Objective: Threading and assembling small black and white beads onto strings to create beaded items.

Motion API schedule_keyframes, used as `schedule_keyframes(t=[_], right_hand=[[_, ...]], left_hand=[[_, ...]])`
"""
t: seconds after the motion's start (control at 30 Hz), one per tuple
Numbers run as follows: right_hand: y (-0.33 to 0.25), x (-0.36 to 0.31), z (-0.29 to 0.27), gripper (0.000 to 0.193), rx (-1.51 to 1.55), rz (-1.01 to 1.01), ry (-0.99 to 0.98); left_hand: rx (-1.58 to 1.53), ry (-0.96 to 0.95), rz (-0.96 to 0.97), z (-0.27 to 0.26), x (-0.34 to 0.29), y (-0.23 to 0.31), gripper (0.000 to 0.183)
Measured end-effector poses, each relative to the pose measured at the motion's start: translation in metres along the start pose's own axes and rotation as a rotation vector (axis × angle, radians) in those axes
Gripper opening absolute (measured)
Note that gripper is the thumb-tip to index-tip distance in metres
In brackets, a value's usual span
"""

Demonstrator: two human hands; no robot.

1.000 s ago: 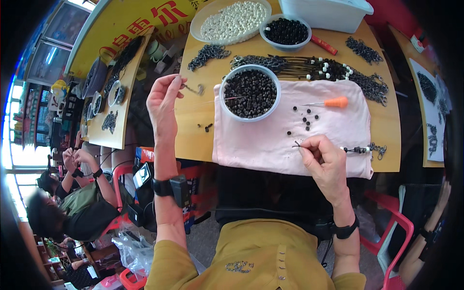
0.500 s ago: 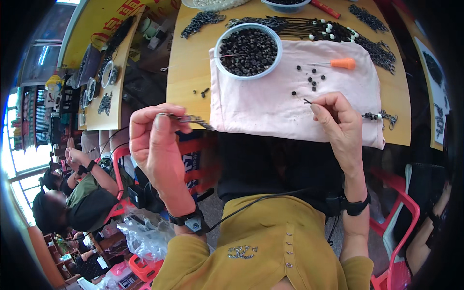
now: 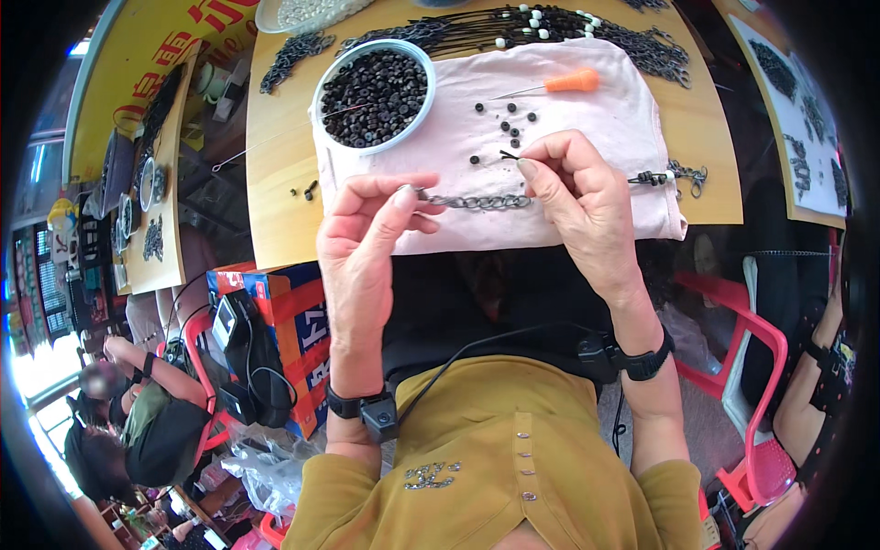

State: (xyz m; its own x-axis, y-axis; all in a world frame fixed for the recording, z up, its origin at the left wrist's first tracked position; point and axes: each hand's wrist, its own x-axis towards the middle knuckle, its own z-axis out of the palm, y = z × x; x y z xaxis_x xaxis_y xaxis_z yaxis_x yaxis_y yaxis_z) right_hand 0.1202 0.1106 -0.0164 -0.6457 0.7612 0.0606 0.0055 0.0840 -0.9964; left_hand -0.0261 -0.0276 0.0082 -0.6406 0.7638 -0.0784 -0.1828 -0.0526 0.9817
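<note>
Beaded strand point(image 3: 477, 201) is stretching mid-frame between my pinching left hand point(image 3: 371, 240) and right hand point(image 3: 577, 197), risking slipping and spilling beads.

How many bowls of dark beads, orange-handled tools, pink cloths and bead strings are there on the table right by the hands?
Bowl of dark beads: 1
Orange-handled tool: 1
Pink cloth: 1
Bead string, pinched in the fingers: 1
Total: 4
</note>
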Motion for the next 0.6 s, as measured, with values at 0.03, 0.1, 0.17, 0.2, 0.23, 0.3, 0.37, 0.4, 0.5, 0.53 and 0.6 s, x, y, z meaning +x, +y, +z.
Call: schedule_keyframes(t=[0.03,0.1,0.17,0.2,0.23,0.3,0.37,0.4,0.5,0.53,0.6], right_hand=[[-0.001,0.000,0.000,0.008,-0.012,-0.011,0.001],[-0.001,0.001,-0.001,0.009,-0.022,-0.007,-0.003],[-0.001,0.001,-0.002,0.009,-0.031,-0.003,-0.009],[-0.001,0.001,-0.002,0.009,-0.030,-0.016,-0.013],[-0.001,0.002,-0.003,0.010,-0.029,-0.028,-0.018],[-0.001,0.002,-0.003,0.010,-0.023,-0.031,-0.023],[-0.001,0.003,-0.002,0.010,-0.017,-0.035,-0.029],[-0.001,0.003,-0.001,0.009,-0.015,-0.042,-0.026],[0.001,0.002,0.000,0.008,0.011,-0.035,-0.032],[0.001,0.002,-0.001,0.007,0.040,-0.018,-0.038],[-0.005,0.002,-0.004,0.007,0.060,0.029,-0.057]], left_hand=[[0.074,0.045,0.007,-0.004,-0.001,-0.002,0.012],[0.149,0.087,0.011,-0.012,-0.003,-0.003,0.014],[0.358,0.159,-0.011,-0.023,-0.006,-0.003,0.017],[0.356,0.157,-0.014,-0.028,-0.005,-0.004,0.017],[0.502,0.196,0.011,-0.032,-0.005,-0.004,0.016],[0.733,0.288,0.126,-0.028,-0.004,-0.004,0.019],[0.897,0.240,0.279,-0.013,-0.005,0.002,0.021],[1.062,0.190,0.437,-0.007,-0.006,0.004,0.023],[1.156,-0.083,0.574,0.012,-0.001,-0.003,0.026],[1.161,-0.131,0.571,0.019,0.000,-0.004,0.024],[1.169,-0.143,0.554,0.024,0.002,-0.009,0.021]])
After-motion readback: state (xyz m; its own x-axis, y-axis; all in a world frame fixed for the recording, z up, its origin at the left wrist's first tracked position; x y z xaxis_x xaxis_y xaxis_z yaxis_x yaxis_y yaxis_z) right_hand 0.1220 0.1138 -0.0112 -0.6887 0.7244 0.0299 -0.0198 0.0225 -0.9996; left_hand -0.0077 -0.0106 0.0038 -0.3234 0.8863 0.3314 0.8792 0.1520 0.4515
